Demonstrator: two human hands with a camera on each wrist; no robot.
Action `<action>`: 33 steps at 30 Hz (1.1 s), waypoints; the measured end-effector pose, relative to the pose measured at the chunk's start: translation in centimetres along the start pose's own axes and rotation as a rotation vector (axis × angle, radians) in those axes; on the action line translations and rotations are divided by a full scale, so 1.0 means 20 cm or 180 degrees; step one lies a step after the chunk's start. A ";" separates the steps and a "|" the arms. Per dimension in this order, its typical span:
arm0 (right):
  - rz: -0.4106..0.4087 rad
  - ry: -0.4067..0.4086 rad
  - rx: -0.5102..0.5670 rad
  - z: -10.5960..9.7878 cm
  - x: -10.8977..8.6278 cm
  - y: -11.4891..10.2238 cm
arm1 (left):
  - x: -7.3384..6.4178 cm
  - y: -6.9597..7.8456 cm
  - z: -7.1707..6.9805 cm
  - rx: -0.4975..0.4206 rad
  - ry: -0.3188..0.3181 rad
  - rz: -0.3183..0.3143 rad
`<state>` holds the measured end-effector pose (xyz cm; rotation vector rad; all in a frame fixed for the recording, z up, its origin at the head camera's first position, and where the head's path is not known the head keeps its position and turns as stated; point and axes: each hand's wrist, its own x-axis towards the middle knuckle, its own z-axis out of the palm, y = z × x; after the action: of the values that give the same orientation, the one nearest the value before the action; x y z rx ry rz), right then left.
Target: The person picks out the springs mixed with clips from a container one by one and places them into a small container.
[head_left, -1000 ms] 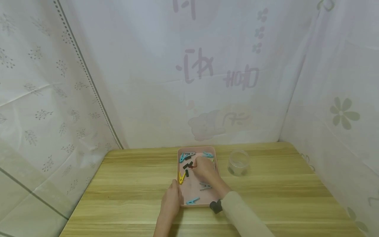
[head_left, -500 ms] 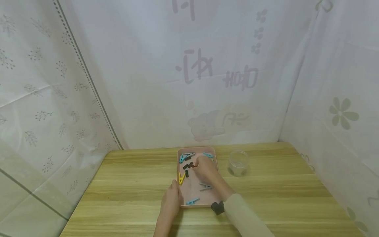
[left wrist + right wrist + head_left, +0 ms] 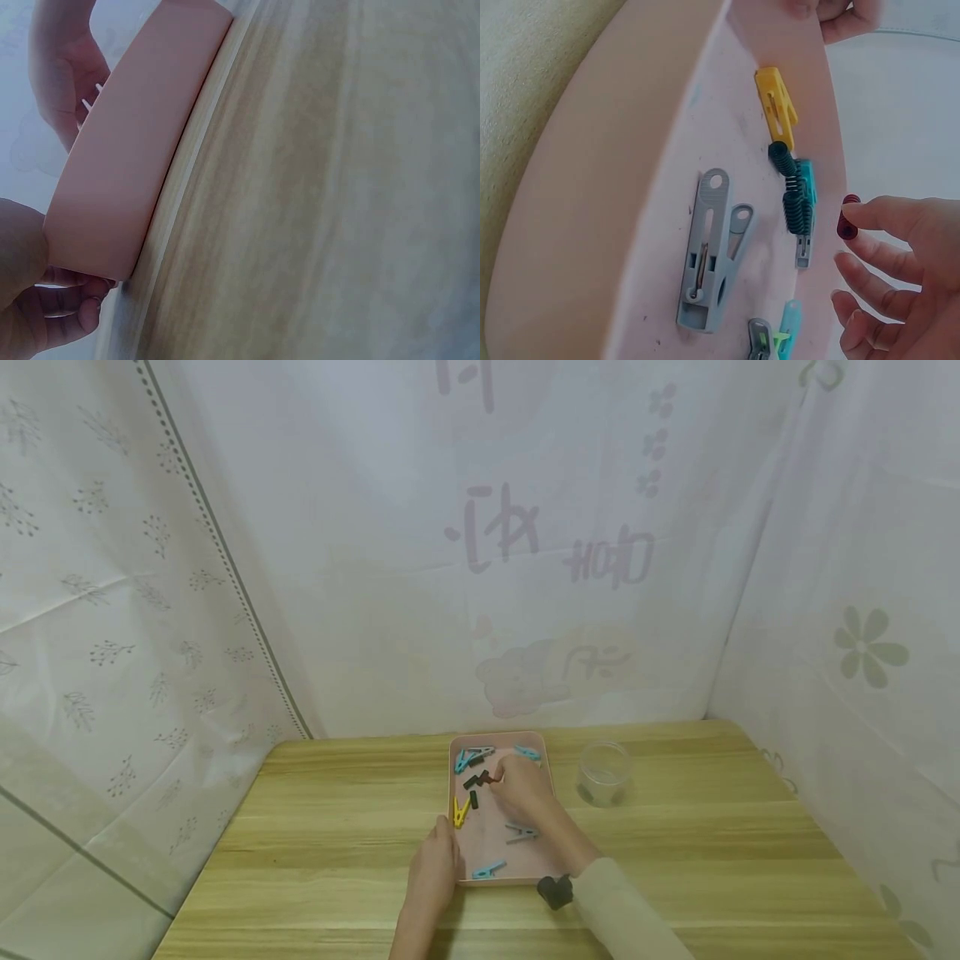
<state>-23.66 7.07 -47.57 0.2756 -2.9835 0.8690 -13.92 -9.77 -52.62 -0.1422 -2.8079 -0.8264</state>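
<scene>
My right hand (image 3: 522, 787) is over the upper part of a shallow pink tray (image 3: 491, 831). In the right wrist view its thumb and forefinger pinch a small dark red coil (image 3: 848, 217), the other fingers loosely bent. Several dark green coils (image 3: 796, 214) lie in the tray beside a yellow clothespin (image 3: 776, 109). A grey clothespin (image 3: 705, 255) rests on the tray floor, and a light blue clothespin (image 3: 489, 869) is at the front end. My left hand (image 3: 433, 867) grips the tray's left side, fingers curled round its corner in the left wrist view.
A clear round container (image 3: 604, 774) stands on the wooden table (image 3: 337, 827) to the right of the tray. Printed curtains (image 3: 390, 568) close off the back and both sides. A black camera (image 3: 555, 891) sits at my right wrist.
My right forearm has shifted slightly right and down in the head view, the hand keeping its pinch on the red coil. The left hand and tray have stayed put.
</scene>
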 end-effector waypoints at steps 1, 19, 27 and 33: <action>-0.0001 0.0010 0.0000 0.00 0.00 0.00 | 0.00 0.00 0.00 -0.0002 0.0004 0.0011; 0.0005 0.0143 0.0021 -0.08 -0.05 -0.01 | -0.01 0.00 0.00 0.0054 0.0159 0.0143; 0.0023 0.0146 0.0052 -0.10 -0.07 -0.01 | -0.01 0.01 0.01 0.0056 0.0188 0.0118; -0.0004 0.0179 0.0048 -0.11 -0.08 0.00 | 0.00 0.01 0.01 0.0042 0.0163 0.0084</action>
<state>-22.16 8.46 -45.86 0.2492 -2.9261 0.8843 -13.85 -9.54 -52.71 -0.1534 -2.7571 -0.7941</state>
